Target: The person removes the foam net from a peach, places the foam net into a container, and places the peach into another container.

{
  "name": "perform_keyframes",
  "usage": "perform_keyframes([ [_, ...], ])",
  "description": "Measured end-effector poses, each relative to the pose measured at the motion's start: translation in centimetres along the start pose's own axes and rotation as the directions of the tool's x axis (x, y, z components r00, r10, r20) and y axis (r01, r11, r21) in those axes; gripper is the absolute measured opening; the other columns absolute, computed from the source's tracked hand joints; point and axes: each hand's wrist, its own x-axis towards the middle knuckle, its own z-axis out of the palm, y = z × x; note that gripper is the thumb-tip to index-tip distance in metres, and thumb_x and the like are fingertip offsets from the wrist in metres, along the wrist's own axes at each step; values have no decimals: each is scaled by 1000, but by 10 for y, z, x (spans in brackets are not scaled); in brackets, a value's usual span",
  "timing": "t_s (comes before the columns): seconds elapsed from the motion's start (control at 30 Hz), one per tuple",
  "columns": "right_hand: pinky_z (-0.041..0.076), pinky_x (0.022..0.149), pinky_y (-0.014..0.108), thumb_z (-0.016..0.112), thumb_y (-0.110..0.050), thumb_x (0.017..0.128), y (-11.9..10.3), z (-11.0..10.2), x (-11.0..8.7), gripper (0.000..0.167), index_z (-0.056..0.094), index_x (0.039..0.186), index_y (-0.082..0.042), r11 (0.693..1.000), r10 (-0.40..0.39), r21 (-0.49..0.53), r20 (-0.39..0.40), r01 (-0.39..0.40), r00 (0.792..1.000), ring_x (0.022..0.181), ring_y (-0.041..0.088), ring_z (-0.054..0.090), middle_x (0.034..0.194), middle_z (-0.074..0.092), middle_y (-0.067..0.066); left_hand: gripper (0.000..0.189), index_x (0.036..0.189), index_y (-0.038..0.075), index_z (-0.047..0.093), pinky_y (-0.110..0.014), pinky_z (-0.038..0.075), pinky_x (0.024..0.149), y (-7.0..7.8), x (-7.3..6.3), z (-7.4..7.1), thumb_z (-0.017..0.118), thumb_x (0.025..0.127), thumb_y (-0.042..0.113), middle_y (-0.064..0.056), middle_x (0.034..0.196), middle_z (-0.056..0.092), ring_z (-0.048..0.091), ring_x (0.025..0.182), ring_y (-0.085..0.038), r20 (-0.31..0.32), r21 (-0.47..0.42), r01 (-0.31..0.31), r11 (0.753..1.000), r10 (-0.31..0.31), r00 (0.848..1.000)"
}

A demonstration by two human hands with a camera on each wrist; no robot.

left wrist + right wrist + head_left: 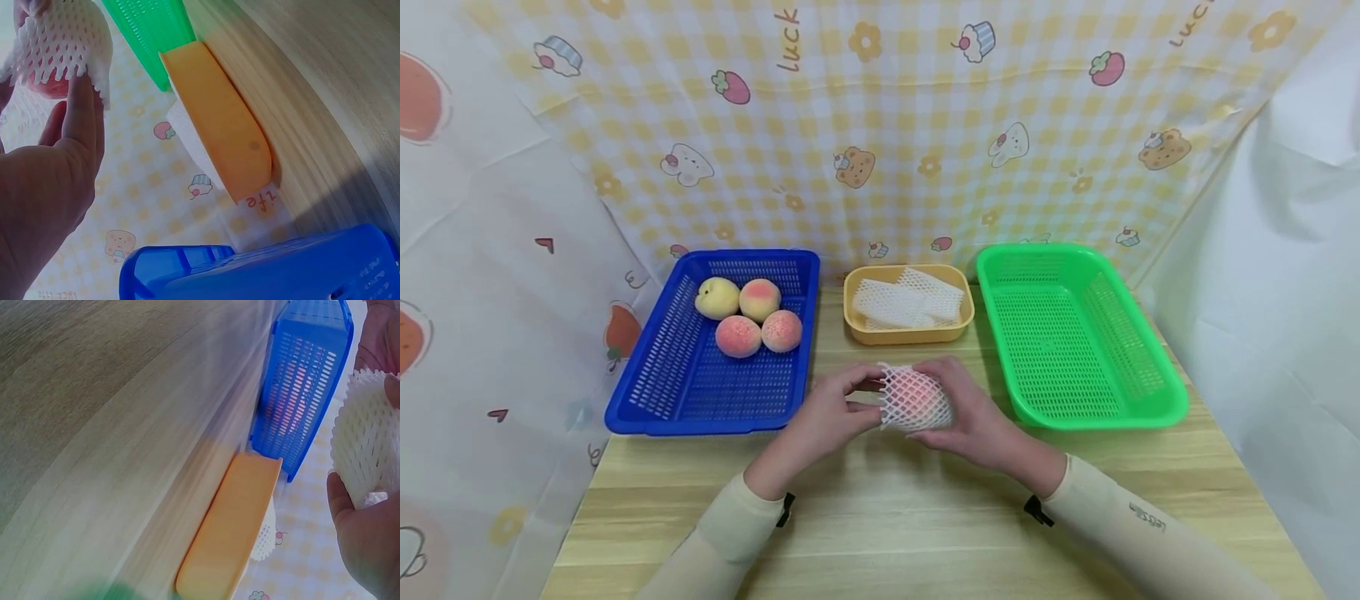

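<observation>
A pink peach (pixel 917 398) sits inside a white foam net sleeve (pixel 895 414), held above the table between both hands. My right hand (pixel 973 417) grips the netted peach from the right, thumb below and fingers on top. At the left end, my left hand (pixel 838 407) pinches the sleeve's open edge with its fingertips. In the left wrist view, pink peach skin (pixel 47 84) shows at the sleeve's mouth, beside the left fingers. The right wrist view has the foam net (pixel 369 431) covering the fruit, with the right hand (pixel 372 544) around it.
To the left stands a blue basket (pixel 711 423) with several peaches (pixel 738 337). A yellow tray (pixel 910 337) behind the hands holds more foam nets (pixel 895 302). A green basket (pixel 1063 358) with nothing in it stands to the right. A patterned cloth (pixel 910 167) hangs behind.
</observation>
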Motion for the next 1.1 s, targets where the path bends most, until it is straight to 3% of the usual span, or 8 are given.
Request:
perform_keyframes([
  [0.3,51,116,44,100,-25,81,-5,1,3,92,49,157,-14,999,2,39,13,-3,1000,135,21,54,152,52,5,61,149,-1,58,-34,64,93,0,1,1,79,93,-7,-25,145,60,61,133,-46,62,2,19,1000,-19,998],
  [0.47,53,113,44,100,-19,80,-8,5,6,91,51,156,-12,997,-34,66,10,33,999,133,23,55,151,53,8,66,151,1,54,-35,65,90,-1,1,5,80,91,-4,-22,147,57,61,132,-40,79,-7,20,1000,-19,997],
  [0.73,54,112,43,101,-12,76,-12,9,10,93,52,154,-12,995,-35,97,15,34,999,131,22,55,147,54,6,73,153,3,48,-34,63,92,0,1,13,82,88,0,-21,147,56,61,125,-32,57,4,2,1000,-2,998],
  [0.9,52,115,44,102,-17,78,-16,9,12,91,51,154,-13,996,-30,87,26,28,999,134,21,54,148,53,5,71,148,5,48,-36,58,101,-3,1,17,80,86,1,-18,144,58,64,122,-28,31,37,-25,999,23,999],
  [1.1,52,114,44,101,-19,81,-19,10,13,89,51,154,-14,996,-18,83,34,15,999,133,21,54,147,52,4,70,147,9,49,-37,59,99,-5,1,17,79,85,0,-13,142,59,65,119,-26,8,40,-8,999,7,1000],
])
